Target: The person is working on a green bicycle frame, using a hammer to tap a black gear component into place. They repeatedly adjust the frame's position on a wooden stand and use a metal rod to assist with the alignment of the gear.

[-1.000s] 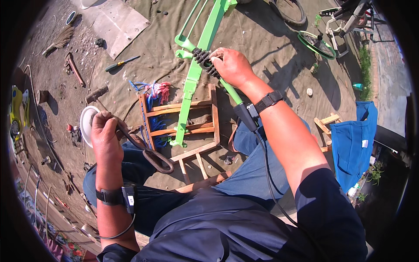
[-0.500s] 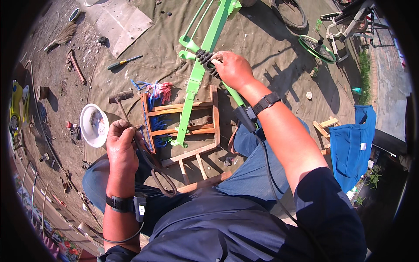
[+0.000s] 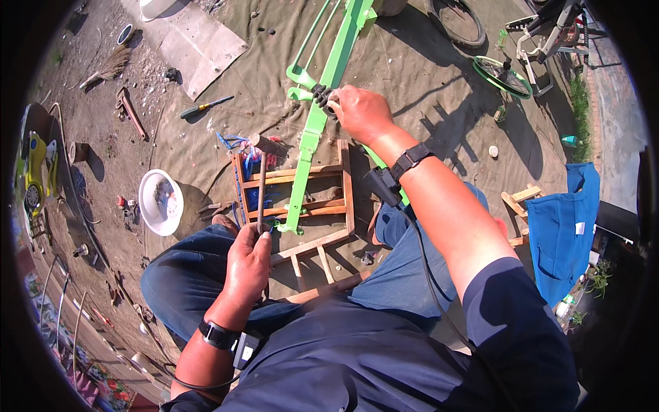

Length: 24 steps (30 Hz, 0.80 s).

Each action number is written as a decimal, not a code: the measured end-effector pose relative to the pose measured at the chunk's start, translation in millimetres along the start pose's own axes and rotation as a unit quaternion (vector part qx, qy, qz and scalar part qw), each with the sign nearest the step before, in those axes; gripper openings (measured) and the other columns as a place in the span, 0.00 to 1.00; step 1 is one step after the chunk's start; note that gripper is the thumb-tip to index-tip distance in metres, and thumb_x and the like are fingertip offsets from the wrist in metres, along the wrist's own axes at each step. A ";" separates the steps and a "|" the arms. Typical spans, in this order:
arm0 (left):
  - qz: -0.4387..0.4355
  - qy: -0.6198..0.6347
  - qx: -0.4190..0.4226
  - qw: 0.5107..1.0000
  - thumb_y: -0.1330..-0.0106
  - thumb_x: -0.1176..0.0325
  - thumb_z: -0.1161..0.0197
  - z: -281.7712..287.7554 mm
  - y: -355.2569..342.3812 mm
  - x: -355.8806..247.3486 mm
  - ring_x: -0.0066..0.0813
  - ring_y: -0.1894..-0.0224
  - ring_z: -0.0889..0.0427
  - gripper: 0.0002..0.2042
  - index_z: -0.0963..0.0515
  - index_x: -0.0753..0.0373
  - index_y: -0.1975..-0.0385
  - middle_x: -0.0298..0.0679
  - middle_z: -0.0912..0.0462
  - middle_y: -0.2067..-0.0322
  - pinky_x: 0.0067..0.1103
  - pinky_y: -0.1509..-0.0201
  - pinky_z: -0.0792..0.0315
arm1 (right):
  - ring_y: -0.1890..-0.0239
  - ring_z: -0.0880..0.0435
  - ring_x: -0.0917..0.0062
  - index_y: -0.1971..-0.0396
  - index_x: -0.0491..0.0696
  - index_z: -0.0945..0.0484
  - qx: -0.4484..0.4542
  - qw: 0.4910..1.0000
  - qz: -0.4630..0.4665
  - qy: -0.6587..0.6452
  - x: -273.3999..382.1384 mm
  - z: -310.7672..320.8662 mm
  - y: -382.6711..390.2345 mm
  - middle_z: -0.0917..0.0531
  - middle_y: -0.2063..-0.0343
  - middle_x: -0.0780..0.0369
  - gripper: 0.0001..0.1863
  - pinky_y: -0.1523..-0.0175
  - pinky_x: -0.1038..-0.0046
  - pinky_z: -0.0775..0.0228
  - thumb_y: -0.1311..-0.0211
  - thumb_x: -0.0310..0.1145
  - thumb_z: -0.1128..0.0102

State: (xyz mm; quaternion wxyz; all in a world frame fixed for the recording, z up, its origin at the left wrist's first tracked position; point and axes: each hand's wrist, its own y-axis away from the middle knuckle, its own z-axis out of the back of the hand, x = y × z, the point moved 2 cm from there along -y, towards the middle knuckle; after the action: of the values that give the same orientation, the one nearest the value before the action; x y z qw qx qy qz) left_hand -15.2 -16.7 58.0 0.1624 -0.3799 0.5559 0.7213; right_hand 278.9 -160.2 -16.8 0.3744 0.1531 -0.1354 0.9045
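Note:
My left hand (image 3: 248,264) is closed around the metal handle of a hammer (image 3: 261,189). The hammer points away from me, its head above the near-left corner of a wooden stool frame (image 3: 347,182). My right hand (image 3: 364,115) grips a black ridged piece, which looks like a coil spring (image 3: 321,95), against the side of a long green metal frame (image 3: 312,130). The frame's near end lies across the stool frame, and its far end reaches beyond the top of the view. My right fingertips are partly hidden behind the hand.
A white bowl (image 3: 160,202) stands left of my knee. Beyond it lie a screwdriver (image 3: 206,107), a red pipe wrench (image 3: 130,113) and a straw brush (image 3: 110,66). At right are blue cloth (image 3: 564,233), a green-rimmed wheel (image 3: 502,75) and a black tyre (image 3: 456,24).
My left hand has moved right and nearer to me, swinging the hammer upright beside the green frame. My right hand stays at the spring. The view has shifted slightly.

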 end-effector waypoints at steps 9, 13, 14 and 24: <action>-0.204 -0.189 -0.026 0.960 0.25 0.66 0.49 -23.2 -17.4 -21.5 0.28 0.76 0.29 0.09 0.28 0.65 0.64 0.40 0.28 0.77 0.25 0.70 0.33 | 0.64 0.18 0.60 0.67 0.49 0.21 -0.022 1.000 -0.001 -0.001 -0.5 -0.5 1.9 0.19 0.71 0.59 0.10 0.59 0.60 0.25 0.37 0.40 0.41; -0.245 -0.261 -0.068 0.931 0.27 0.66 0.46 -41.4 -33.6 -34.8 0.49 0.74 0.26 0.08 0.29 0.65 0.65 0.50 0.26 0.76 0.34 0.70 0.32 | 0.62 0.18 0.61 0.67 0.50 0.20 0.000 1.000 -0.010 0.013 -0.5 0.4 2.4 0.19 0.68 0.58 0.10 0.57 0.61 0.24 0.36 0.40 0.43; -0.249 -0.268 -0.078 0.927 0.27 0.66 0.46 -45.8 -38.1 -36.7 0.51 0.73 0.26 0.08 0.29 0.65 0.66 0.51 0.26 0.76 0.36 0.70 0.32 | 0.62 0.18 0.61 0.67 0.50 0.20 0.011 1.000 -0.013 0.024 -0.1 2.1 0.7 0.19 0.68 0.58 0.10 0.57 0.61 0.24 0.36 0.41 0.43; -0.261 -0.293 -0.102 0.914 0.28 0.66 0.46 -52.2 -45.8 -22.3 0.59 0.70 0.26 0.08 0.30 0.64 0.66 0.54 0.25 0.74 0.41 0.68 0.33 | 0.61 0.18 0.62 0.65 0.53 0.17 0.007 0.999 -0.031 0.007 0.0 1.4 -0.3 0.18 0.67 0.59 0.09 0.57 0.62 0.24 0.36 0.41 0.42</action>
State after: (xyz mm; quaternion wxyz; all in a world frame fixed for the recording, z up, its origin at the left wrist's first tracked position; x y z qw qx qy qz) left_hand 48.7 -45.7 38.3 0.4609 -0.2973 0.2882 0.7849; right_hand 279.3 -160.5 -15.4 0.4016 0.1535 -0.1213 0.8947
